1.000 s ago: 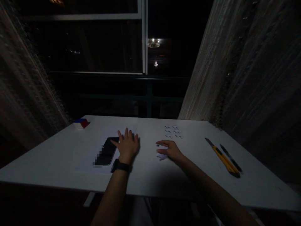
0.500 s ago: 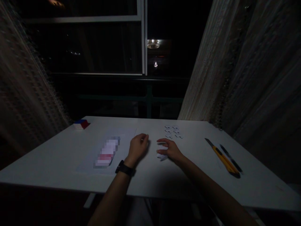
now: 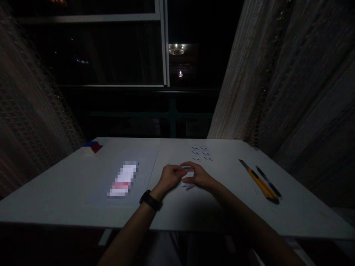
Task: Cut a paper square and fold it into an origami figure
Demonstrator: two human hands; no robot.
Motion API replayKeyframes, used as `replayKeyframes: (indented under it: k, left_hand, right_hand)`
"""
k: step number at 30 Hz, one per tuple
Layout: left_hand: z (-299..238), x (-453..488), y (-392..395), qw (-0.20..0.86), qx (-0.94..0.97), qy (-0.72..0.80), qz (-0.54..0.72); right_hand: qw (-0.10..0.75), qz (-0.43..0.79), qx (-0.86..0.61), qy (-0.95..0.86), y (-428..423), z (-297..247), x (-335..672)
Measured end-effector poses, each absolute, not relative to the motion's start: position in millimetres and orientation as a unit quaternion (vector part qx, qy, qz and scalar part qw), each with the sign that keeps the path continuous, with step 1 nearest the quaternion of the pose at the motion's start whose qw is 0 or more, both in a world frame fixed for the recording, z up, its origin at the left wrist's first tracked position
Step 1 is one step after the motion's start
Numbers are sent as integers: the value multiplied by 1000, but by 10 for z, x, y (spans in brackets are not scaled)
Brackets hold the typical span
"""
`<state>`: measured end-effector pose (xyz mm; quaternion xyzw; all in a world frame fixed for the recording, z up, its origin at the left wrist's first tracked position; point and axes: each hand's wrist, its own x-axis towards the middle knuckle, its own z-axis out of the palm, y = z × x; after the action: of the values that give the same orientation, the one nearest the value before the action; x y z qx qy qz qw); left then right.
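Note:
My left hand (image 3: 169,176), with a black watch on its wrist, and my right hand (image 3: 198,176) meet at the middle of the white table (image 3: 66,199). Both are curled, their fingertips pinching a small white paper piece (image 3: 186,168) between them. Another small white paper piece (image 3: 189,186) lies on the table just under my right hand. Beyond the hands lie several small cut paper shapes (image 3: 202,153) in a cluster. The light is dim and the fine detail is hard to make out.
A phone with a lit screen (image 3: 123,178) lies on a white sheet (image 3: 144,166) at the left. A yellow utility knife (image 3: 259,181) and a black pen (image 3: 268,181) lie at the right. A coloured cube (image 3: 91,146) sits at the far left corner. Curtains flank a dark window.
My left hand left the phone, closed and moved right to join my right hand on the small paper piece. The phone's screen lit up. The view shifted slightly.

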<state>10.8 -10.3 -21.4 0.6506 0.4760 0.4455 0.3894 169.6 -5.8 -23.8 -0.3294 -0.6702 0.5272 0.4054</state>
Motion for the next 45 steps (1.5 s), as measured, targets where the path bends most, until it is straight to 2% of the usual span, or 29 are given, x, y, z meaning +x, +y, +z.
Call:
replayKeyframes:
  k: [4,7,10,13,18,24,33,40,45]
  left_hand:
    - [-201,110,-84,428,596,483,478]
    - [-184,116,-79,445,570,479,499]
    - [-174,113,-76,433,562,483,513]
    - [-176,105,-73,425,562,493,511]
    - [-157,107,-88,445,550,482,517]
    - [-94,124,-147,486,530,455,526]
    - [-116,105,-136,508,521,435,530]
    - [-87,84,-159,535,510,438,511]
    - [-84,84,-134,501,488,470,538]
  right_hand:
    - [413,598,-332,-601,-38,-158,1818]
    - [445,606,-333,-570,-42,-109,1847]
    - [442,602,-315,-586,-55,-121,1803]
    - [429,570,-291,-637,-59,-185,1733]
    - [457,443,-331,-696,-84,-240,1631]
    - [502,422,-368,-660,-109,-235,1582]
    - [503,324,-398,-695,-108,-247,1606]
    - [483,309,-396,-717,-108,-224,1639]
    - [502,264,-379,-731,-130,-179,1643]
